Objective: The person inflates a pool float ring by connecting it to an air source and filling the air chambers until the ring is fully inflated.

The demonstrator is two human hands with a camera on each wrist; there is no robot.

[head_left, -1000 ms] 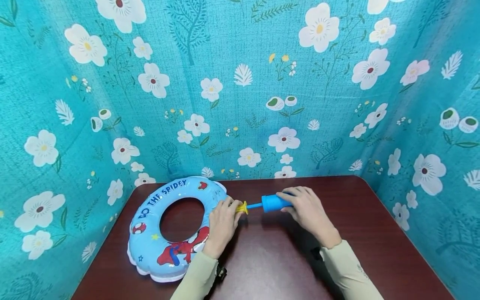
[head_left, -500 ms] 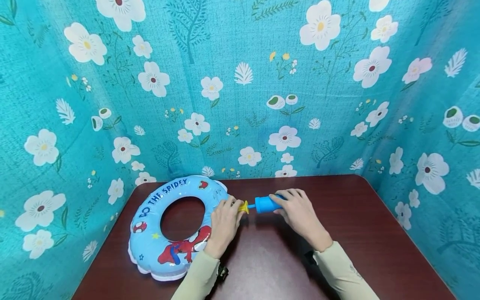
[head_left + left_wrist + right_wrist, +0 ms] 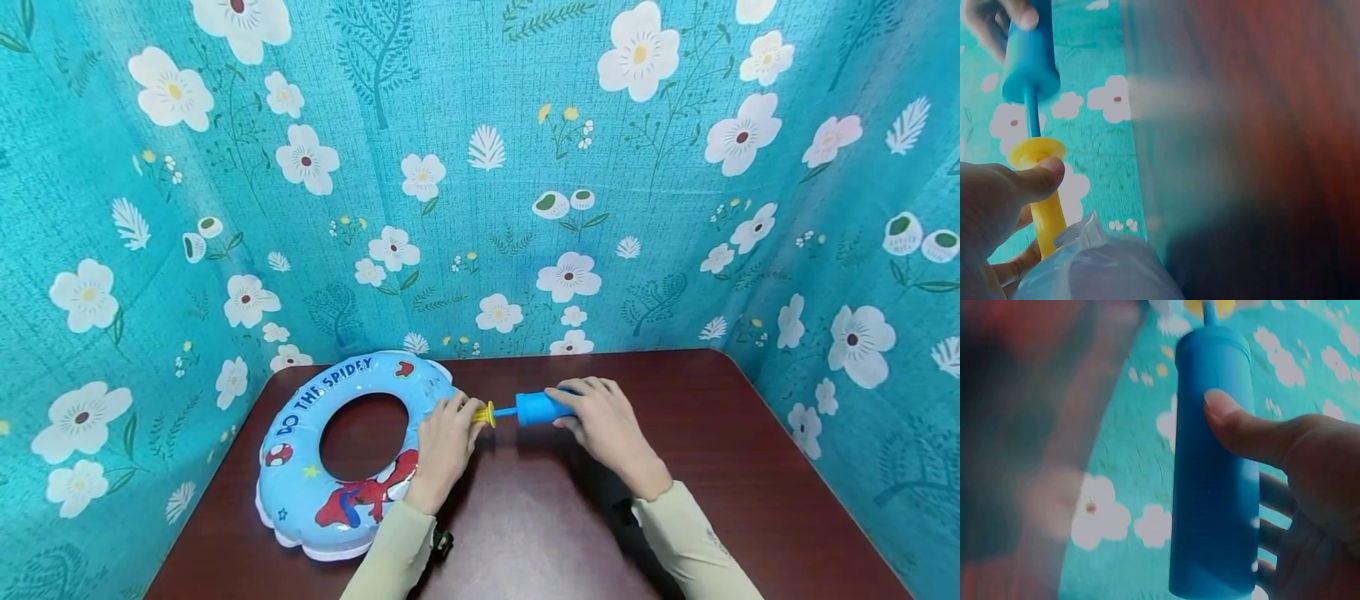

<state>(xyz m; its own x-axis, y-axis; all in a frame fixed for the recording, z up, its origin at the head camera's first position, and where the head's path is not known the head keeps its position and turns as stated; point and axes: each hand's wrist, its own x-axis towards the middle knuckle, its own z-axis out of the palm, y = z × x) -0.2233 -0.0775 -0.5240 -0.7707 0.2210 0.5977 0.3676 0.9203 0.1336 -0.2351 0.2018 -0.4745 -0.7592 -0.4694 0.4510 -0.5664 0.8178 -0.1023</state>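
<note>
A hand pump lies level between my two hands, its yellow handle (image 3: 1049, 219) to the left and its blue barrel (image 3: 1213, 475) to the right. My left hand (image 3: 446, 442) grips the yellow handle beside the swim ring (image 3: 292, 467), thumb just behind the flange. Around the barrel curl the fingers of my right hand (image 3: 609, 429), with the thumb along its side. A short length of blue rod (image 3: 1032, 112) shows between flange and barrel. The light blue inflated ring is printed with a red cartoon figure and lettering; its clear edge nearly touches the handle in the left wrist view.
Under everything is a dark red-brown table (image 3: 540, 533). Teal cloth (image 3: 465, 208) with white flowers hangs behind it and on both sides. A small dark object (image 3: 442, 545) sits at the left wrist.
The right hand slid the barrel left toward the handle, shortening the visible rod, then drew slightly back to the right. The left hand and ring have barely moved.
</note>
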